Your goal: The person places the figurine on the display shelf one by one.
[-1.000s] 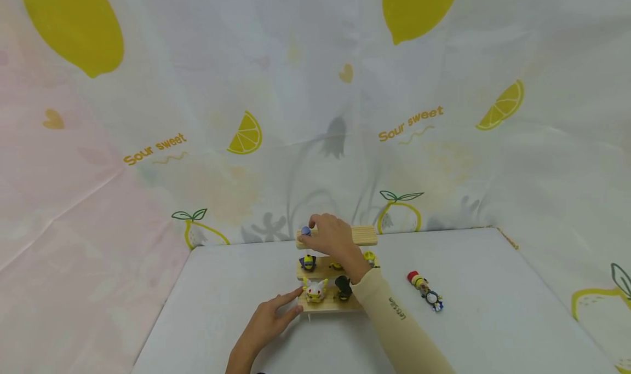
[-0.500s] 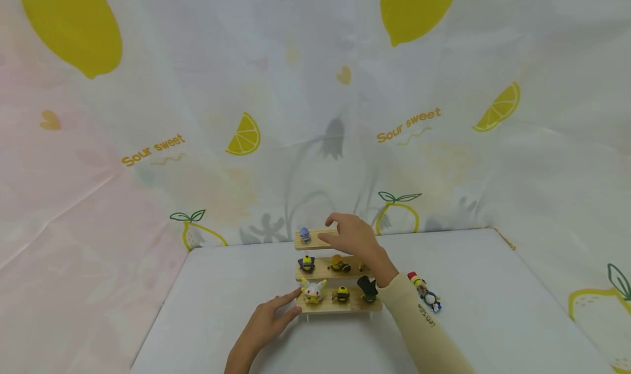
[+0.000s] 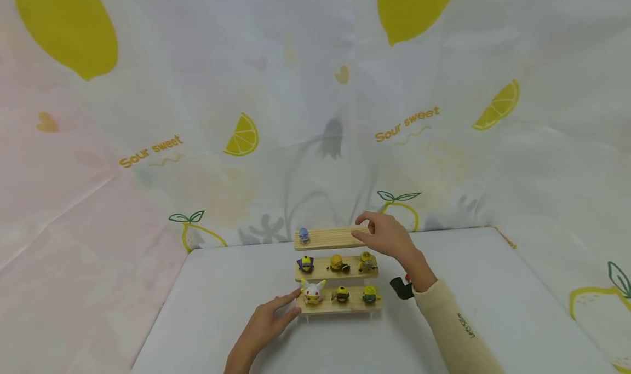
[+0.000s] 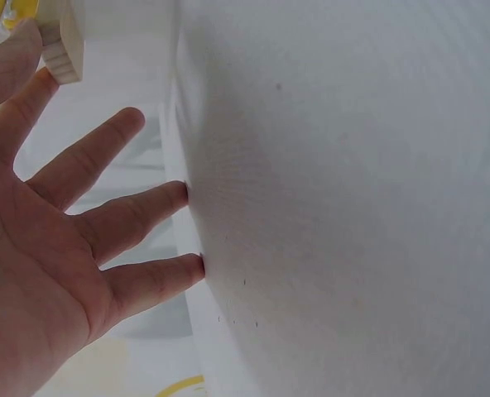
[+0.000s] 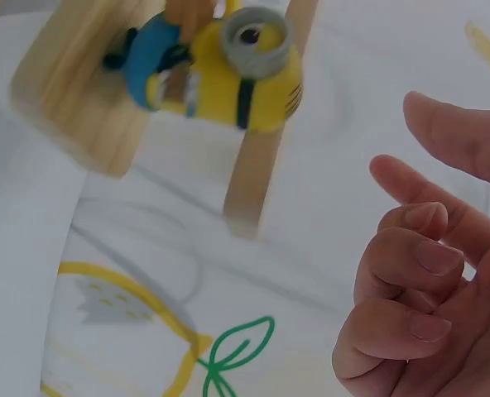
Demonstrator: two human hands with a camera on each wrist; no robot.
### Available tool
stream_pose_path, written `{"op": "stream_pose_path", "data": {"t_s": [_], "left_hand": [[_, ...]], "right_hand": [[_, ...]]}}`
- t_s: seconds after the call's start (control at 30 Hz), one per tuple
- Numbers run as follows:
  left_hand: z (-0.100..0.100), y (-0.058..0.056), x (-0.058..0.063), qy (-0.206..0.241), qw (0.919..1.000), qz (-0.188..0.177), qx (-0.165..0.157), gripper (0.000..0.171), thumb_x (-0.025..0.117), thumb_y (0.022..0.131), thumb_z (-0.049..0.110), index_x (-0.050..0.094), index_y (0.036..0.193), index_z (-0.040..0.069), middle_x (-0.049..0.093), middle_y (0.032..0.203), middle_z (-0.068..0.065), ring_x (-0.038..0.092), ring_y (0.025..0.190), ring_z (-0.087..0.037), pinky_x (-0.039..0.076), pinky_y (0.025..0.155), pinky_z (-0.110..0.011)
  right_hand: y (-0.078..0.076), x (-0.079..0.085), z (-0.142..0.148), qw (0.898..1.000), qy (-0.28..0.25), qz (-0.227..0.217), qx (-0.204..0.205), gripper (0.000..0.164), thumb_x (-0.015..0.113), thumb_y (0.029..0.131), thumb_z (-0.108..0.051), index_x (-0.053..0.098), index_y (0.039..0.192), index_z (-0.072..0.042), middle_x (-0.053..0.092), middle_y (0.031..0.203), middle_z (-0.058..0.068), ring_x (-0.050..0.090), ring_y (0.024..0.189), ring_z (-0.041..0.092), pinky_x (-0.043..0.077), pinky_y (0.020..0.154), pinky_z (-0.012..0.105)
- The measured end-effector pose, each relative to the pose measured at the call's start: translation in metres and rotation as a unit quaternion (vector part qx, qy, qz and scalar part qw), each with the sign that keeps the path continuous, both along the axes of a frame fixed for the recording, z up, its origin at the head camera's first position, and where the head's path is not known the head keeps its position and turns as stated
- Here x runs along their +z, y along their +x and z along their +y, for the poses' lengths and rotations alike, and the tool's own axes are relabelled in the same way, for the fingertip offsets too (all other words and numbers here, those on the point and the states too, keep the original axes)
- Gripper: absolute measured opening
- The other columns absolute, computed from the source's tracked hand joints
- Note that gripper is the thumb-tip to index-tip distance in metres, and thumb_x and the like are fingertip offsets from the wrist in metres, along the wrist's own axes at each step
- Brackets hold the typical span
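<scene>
A three-tier wooden display stand (image 3: 335, 238) bears small toy figures. On its top board, one bluish figure (image 3: 303, 236) sits at the left end. The middle row includes a yellow figure with a grey goggle (image 5: 261, 66); a white figure with yellow ears (image 3: 312, 292) is at the bottom left. My left hand (image 3: 268, 319) holds the left end of the bottom board between thumb and index finger, its other fingers straight and spread against the white surface. Near the top board's right end is my right hand (image 3: 386, 234), thumb and index finger apart with nothing between them, other fingers curled.
A red bit of a figure (image 3: 408, 278) shows on the white table (image 3: 468, 286) right of the stand, mostly hidden by my right forearm. A black wrist device (image 3: 401, 288) hangs under that wrist. Behind stands a lemon-print cloth (image 3: 296, 116).
My right hand has moved right along the top board, away from the bluish figure, uncovering the figures on the lower boards. My left hand has stayed at the stand.
</scene>
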State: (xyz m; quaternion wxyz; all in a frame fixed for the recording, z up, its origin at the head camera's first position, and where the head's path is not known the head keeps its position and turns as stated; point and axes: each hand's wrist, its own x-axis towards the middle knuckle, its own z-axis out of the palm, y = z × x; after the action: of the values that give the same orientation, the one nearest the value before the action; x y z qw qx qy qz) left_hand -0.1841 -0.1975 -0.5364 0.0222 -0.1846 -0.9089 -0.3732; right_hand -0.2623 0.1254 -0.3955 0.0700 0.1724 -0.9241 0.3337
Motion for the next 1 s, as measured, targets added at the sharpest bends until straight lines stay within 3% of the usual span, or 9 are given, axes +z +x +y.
{"op": "stream_pose_path", "data": {"t_s": [0.23, 0.7, 1.0], "left_hand": [[0.0, 0.0, -0.002, 0.004, 1.0, 0.003, -0.001, 0.046, 0.063, 0.094, 0.047, 0.063, 0.134, 0.025, 0.065, 0.129, 0.001, 0.059, 0.12, -0.028, 0.041, 0.106, -0.054], [0.001, 0.001, -0.001, 0.005, 1.0, -0.006, 0.001, 0.047, 0.064, 0.093, 0.048, 0.063, 0.135, 0.026, 0.064, 0.13, 0.001, 0.058, 0.122, -0.028, 0.04, 0.107, -0.052], [0.001, 0.0, -0.003, 0.002, 1.0, -0.007, 0.002, 0.047, 0.064, 0.093, 0.049, 0.063, 0.135, 0.027, 0.064, 0.13, 0.0, 0.058, 0.121, -0.029, 0.041, 0.106, -0.053]], "right_hand": [[0.008, -0.013, 0.018, 1.0, 0.013, 0.004, -0.024, 0.029, 0.071, 0.092, -0.032, 0.07, 0.112, -0.011, 0.049, 0.069, -0.001, 0.039, 0.053, 0.014, 0.031, 0.045, 0.028], [0.024, -0.034, 0.056, 0.998, 0.024, 0.006, -0.055, 0.026, 0.074, 0.09, -0.028, 0.069, 0.109, -0.011, 0.043, 0.062, -0.002, 0.034, 0.052, 0.013, 0.026, 0.047, 0.027], [0.031, -0.058, 0.079, 0.993, 0.07, -0.066, -0.07, 0.031, 0.076, 0.087, -0.027, 0.068, 0.111, -0.008, 0.048, 0.069, 0.0, 0.042, 0.056, 0.015, 0.034, 0.047, 0.029]]}}
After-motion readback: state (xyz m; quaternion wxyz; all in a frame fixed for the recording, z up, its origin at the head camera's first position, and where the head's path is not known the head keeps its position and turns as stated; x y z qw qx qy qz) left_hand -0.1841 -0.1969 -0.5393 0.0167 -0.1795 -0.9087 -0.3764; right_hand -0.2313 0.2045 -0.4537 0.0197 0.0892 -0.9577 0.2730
